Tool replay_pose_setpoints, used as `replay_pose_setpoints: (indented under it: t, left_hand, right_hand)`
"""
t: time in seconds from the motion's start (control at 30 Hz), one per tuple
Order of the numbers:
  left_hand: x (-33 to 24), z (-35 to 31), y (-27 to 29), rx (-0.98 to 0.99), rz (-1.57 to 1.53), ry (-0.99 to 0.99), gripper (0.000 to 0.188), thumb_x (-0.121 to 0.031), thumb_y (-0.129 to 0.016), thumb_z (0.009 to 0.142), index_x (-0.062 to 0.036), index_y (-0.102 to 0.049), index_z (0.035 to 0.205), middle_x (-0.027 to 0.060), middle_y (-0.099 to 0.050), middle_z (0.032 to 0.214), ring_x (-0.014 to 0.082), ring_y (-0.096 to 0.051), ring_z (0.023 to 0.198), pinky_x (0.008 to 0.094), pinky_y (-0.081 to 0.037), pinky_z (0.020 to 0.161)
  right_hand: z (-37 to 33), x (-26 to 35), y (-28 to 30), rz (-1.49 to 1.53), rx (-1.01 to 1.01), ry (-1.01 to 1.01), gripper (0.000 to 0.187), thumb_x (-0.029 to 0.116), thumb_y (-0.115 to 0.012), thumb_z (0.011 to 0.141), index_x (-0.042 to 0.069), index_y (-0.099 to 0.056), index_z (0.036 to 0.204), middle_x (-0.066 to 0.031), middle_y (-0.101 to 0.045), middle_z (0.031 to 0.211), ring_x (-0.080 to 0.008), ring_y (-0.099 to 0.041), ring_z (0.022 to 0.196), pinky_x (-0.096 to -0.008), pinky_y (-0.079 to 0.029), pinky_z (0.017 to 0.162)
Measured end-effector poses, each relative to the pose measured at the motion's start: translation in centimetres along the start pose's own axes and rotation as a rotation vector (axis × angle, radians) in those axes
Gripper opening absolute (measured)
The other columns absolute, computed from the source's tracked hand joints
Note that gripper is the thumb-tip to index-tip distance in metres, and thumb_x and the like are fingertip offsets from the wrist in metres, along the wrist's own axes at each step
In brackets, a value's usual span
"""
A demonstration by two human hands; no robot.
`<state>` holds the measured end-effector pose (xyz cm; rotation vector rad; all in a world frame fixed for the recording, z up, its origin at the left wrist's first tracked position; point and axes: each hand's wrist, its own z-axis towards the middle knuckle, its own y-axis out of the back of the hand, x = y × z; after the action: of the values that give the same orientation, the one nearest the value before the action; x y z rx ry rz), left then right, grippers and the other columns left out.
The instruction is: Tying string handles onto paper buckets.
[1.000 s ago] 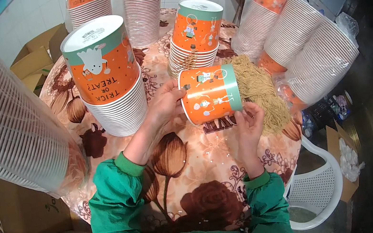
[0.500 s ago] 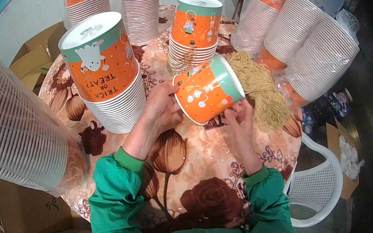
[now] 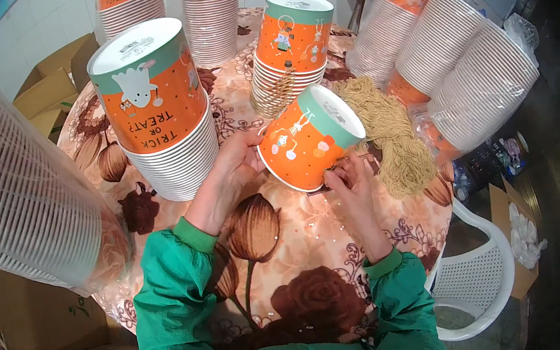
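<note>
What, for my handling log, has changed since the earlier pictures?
The orange bucket has tilted, its white base turning from rightward to up and toward the camera. The right hand has shifted left, toward the rim. Nothing was visibly taken up or let go. The left hand at the rim, the tan string bundle and the bucket stacks stayed as they were.

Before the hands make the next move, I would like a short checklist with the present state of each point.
1. Left hand gripping the orange and green tub by its open-end rim: ok.
2. Right hand holding the tub: cannot tell; it is by the lower side, contact partly hidden.
3. Tub upright: not ok; tilted, base up and rightward.
4. Inside of tub: cannot tell, hidden.
5. Tan yarn bundle to the tub's right: ok.
</note>
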<state>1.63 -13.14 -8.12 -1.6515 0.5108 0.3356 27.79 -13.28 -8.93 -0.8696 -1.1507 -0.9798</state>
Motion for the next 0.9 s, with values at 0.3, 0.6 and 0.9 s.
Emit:
replay_pose_setpoints:
  t: [0.3,0.6,0.9]
  left_hand:
    - [-0.1,1.0,2.1,0.075,-0.274,0.147,0.045,0.006,-0.036,0.09,0.0174,-0.048,0.132,0.0316,-0.063,0.128,0.0381,-0.067,0.116,0.0463,-0.053,0.107]
    - [-0.7,1.4,2.9,0.008,-0.268,0.17,0.042,0.004,-0.035,0.093,0.0171,-0.048,0.131,0.0326,-0.062,0.127,0.0386,-0.068,0.114,0.0478,-0.053,0.107]
    - [-1.0,0.8,2.2,-0.001,-0.21,0.173,0.04,0.004,-0.039,0.096,0.0113,-0.049,0.134,0.0273,-0.063,0.128,0.0352,-0.067,0.115,0.0476,-0.052,0.108]
  right_hand:
    - [0.1,0.2,-0.1,0.217,0.051,-0.074,0.069,0.005,-0.069,0.095,0.004,-0.033,0.154,-0.0109,-0.054,0.14,-0.0185,-0.055,0.122,-0.0346,-0.049,0.102]
    - [-0.3,0.3,-0.3,0.163,-0.007,-0.12,0.074,0.007,-0.069,0.096,0.001,-0.027,0.156,-0.0134,-0.057,0.136,-0.0167,-0.061,0.111,-0.0325,-0.054,0.093]
    - [-0.5,0.2,1.0,0.515,0.001,-0.322,0.032,0.007,-0.065,0.098,0.0,-0.057,0.128,-0.0068,-0.068,0.109,-0.0148,-0.067,0.094,-0.0298,-0.055,0.076]
